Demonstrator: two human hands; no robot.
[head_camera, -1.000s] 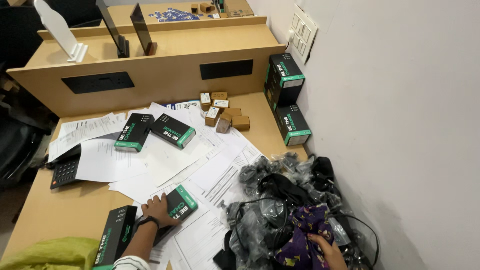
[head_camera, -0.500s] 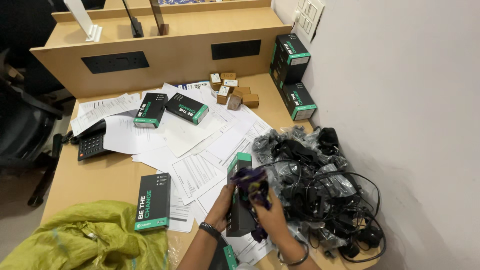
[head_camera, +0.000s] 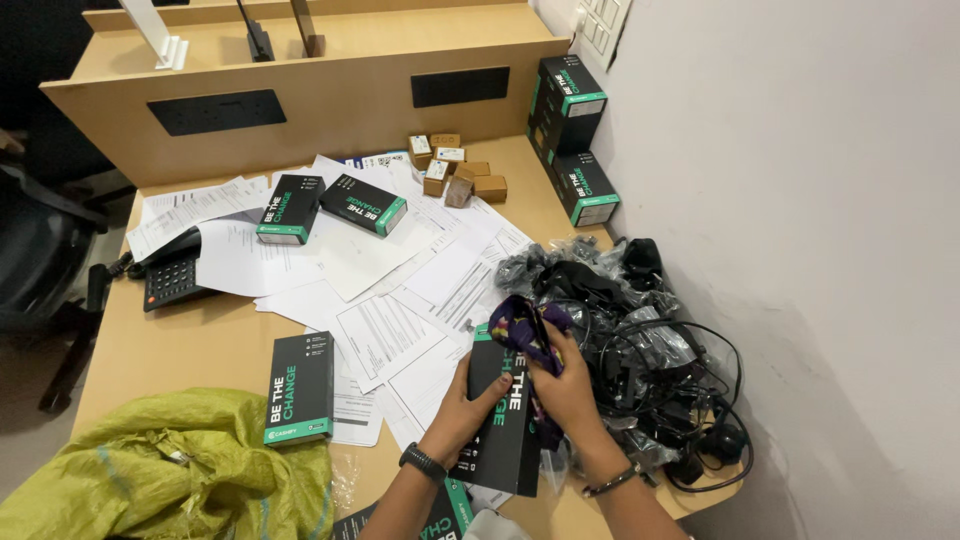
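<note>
Hands are closed on two things above the table (head_camera: 200, 340). Black box (head_camera: 505, 420) is gripped by the left hand (head_camera: 468, 400). Purple cloth (head_camera: 528, 335) is pinched by the right hand (head_camera: 568, 385).

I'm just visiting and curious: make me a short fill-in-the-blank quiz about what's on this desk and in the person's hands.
1. The left hand holds a black and green ____ upright.
2. The right hand presses a purple patterned ____ against it.
3. The telephone lies at the desk's ____ edge.
4. The crumpled sack near the person is ____ in colour.

Missing words: box; cloth; left; yellow-green
</note>
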